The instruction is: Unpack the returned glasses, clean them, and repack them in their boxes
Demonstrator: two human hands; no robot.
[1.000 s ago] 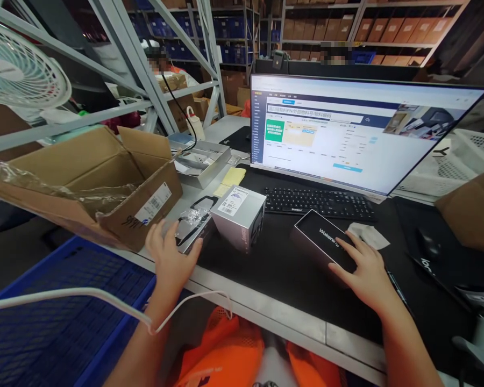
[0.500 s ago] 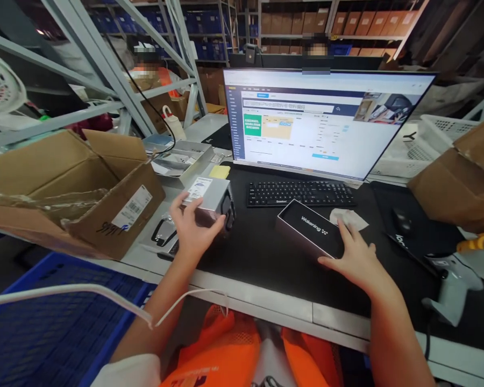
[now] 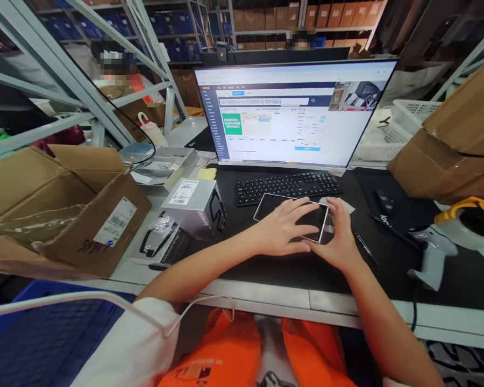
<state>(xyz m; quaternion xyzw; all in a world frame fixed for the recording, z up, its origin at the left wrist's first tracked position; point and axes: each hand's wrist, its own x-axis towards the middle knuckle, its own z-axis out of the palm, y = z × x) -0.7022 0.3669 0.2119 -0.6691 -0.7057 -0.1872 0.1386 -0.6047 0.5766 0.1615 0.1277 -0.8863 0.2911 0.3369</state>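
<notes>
Black box (image 3: 269, 207) mostly hidden: left hand (image 3: 283, 234) spread flat on top, right hand (image 3: 339, 241) pinching right end.

One head-worn camera looks forward and down, close over the hands (image 3: 306, 231) on the counter (image 3: 274, 298), the monitor (image 3: 290, 113) beyond them.

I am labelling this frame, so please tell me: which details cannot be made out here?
Head view: black box printing, covered by left hand and right hand.
Head view: monitor text, too small to read.
Head view: silver box label, too small.
Head view: cardboard carton, cut off by the right edge.
</notes>
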